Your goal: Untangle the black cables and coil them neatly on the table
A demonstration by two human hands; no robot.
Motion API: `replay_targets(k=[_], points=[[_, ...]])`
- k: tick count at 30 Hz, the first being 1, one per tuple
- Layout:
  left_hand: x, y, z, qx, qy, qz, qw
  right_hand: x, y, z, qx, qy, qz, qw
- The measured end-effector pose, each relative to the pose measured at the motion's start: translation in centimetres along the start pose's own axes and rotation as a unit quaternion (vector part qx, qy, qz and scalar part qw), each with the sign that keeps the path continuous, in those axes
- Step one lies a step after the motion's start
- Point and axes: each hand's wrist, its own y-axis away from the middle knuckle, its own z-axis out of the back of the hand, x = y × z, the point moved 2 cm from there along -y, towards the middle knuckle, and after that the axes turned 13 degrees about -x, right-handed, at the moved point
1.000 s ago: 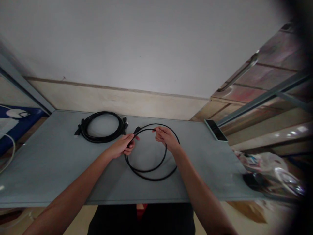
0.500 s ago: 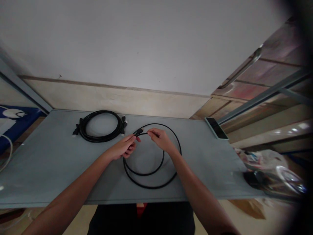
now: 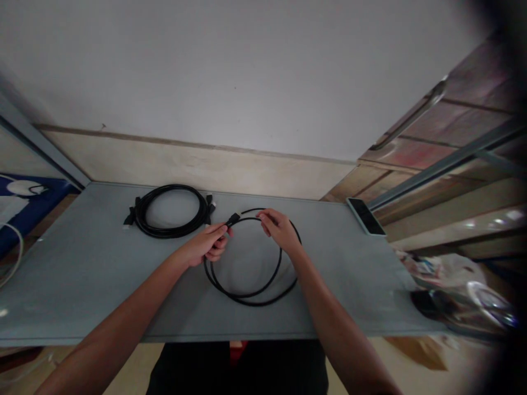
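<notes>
A black cable (image 3: 254,303) lies in two loose loops on the grey table, below and between my hands. My left hand (image 3: 209,244) pinches it at the loops' upper left, just behind its black plug (image 3: 234,219), which points up and right. At the top of the loops, the fingertips of my right hand (image 3: 276,226) are closed on the cable. Left of my left hand rests a neat coil of black cables (image 3: 172,235) with several plugs sticking out on both sides; the plugs look like HDMI connectors.
The grey table (image 3: 102,285) meets a pale wall at its back edge. A phone (image 3: 365,216) lies at the back right. Past the right edge are clear plastic items (image 3: 465,299), blurred. A blue surface with a white cable (image 3: 18,247) stands beyond the left edge.
My right hand has moved right and slightly up along the cable. The inner loop has grown wider, and the outer loop's bottom has drawn up. My left hand keeps its pinch.
</notes>
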Motion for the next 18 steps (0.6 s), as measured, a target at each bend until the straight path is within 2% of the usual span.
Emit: replay_targets(k=[3, 7, 9, 11, 13, 18], points=[[0.2, 0.3, -0.2, 0.007, -0.034, 0.034, 0.999, 1.0, 0.9, -0.9, 0.083, 0.03, 0.07, 0.994], [0.8, 0.3, -0.4, -0.028, -0.077, 0.066, 0.994, 1.9, 2.1, -2.6, 0.146, 0.067, 0.212, 0.964], [1.1, 0.2, -0.4, -0.042, -0.094, 0.07, 0.992, 2.0, 2.4, -3.2, 0.178, 0.072, 0.234, 0.953], [1.2, -0.1, -0.5, -0.039, -0.098, 0.065, 0.992, 1.9, 2.5, -3.6, 0.196, 0.084, 0.229, 0.95], [1.1, -0.3, -0.7, -0.039, -0.085, 0.055, 0.994, 1.8, 2.3, -3.6, 0.19, 0.11, 0.223, 0.95], [0.5, -0.5, -0.6, -0.034, 0.0, 0.061, 0.998, 0.6, 1.1, -2.3, 0.112, 0.158, 0.205, 0.959]])
